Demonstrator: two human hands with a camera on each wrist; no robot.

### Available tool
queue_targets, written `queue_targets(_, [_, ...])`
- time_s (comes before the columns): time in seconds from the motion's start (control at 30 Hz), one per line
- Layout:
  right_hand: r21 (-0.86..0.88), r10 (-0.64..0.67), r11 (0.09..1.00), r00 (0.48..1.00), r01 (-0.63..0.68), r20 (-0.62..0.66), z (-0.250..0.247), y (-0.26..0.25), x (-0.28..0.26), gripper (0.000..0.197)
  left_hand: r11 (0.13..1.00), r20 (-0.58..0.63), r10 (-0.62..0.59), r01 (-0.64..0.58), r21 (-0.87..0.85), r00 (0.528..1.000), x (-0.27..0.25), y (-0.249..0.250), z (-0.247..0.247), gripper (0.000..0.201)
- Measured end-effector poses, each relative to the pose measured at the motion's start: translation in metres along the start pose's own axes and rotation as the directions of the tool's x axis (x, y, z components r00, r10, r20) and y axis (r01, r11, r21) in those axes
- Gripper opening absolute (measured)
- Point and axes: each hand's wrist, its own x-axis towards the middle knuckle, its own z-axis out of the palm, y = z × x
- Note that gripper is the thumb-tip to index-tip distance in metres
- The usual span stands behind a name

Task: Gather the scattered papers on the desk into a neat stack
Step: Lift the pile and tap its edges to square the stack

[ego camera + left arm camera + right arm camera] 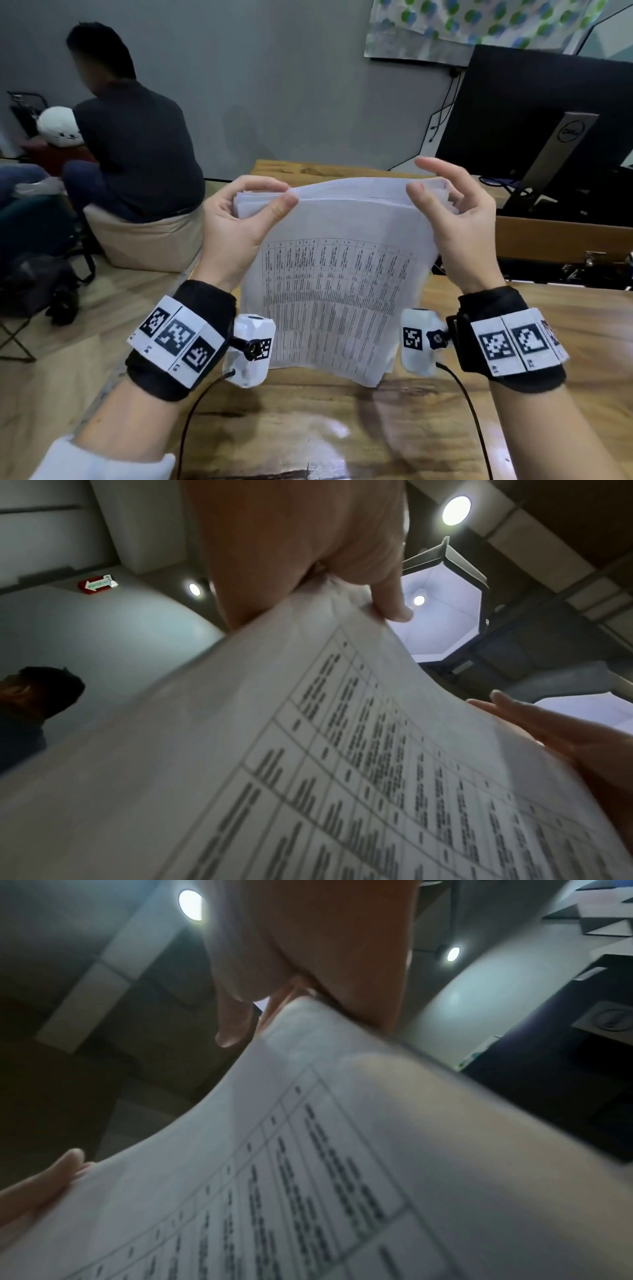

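seated person (137,144), dark monitor (534,113) — cardboard box (561,236)

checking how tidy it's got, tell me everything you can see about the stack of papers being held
The stack of papers is white sheets, the front one printed with a dense black table, its text too blurred to read. It stands roughly upright on the wooden desk, bottom edge on or just above it. The top bows and the top-left edges fan unevenly. The left hand pinches the upper left corner; the right hand holds the upper right, forefinger raised.
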Motion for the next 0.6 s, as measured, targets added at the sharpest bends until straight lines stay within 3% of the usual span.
queue_targets(0.07, [-0.027, -0.029, 0.999, 1.0, 0.029, 0.004, 0.004, -0.001, 0.004, 0.007, 1.0, -0.029, 0.01, -0.009, 0.03, 1.0, 0.0, -0.001, 0.001, 0.015])
queue_targets(0.3, [0.029, 0.006, 1.0, 0.993, -0.003, -0.12, -0.001, 0.016, 0.002, 0.02, 0.996, -0.065, 0.001, -0.007, -0.086, 0.998, 0.003, -0.003, -0.006, 0.015])
queue_targets(0.43, [0.094, 0.041, 0.995, 0.993, -0.031, -0.107, -0.001, 0.015, 0.0, 0.007, 0.996, -0.067, -0.023, 0.017, -0.09, 0.998, 0.001, -0.007, -0.003, 0.014])
queue_targets(0.5, [0.143, 0.094, 0.986, 0.995, -0.087, -0.044, -0.003, 0.022, -0.006, 0.036, 0.996, -0.059, -0.021, 0.016, -0.084, 0.998, -0.004, -0.01, -0.004, 0.023])
queue_targets(0.57, [0.213, 0.194, 0.957, 0.98, -0.197, 0.033, -0.004, 0.034, -0.019, 0.072, 0.995, 0.015, -0.022, 0.023, -0.093, 1.0, -0.013, -0.014, -0.006, 0.049])
queue_targets(0.6, [0.222, 0.24, 0.942, 0.967, -0.252, 0.083, -0.003, 0.039, -0.026, 0.078, 0.994, 0.059, -0.052, 0.058, -0.093, 0.997, -0.018, -0.017, -0.006, 0.062])
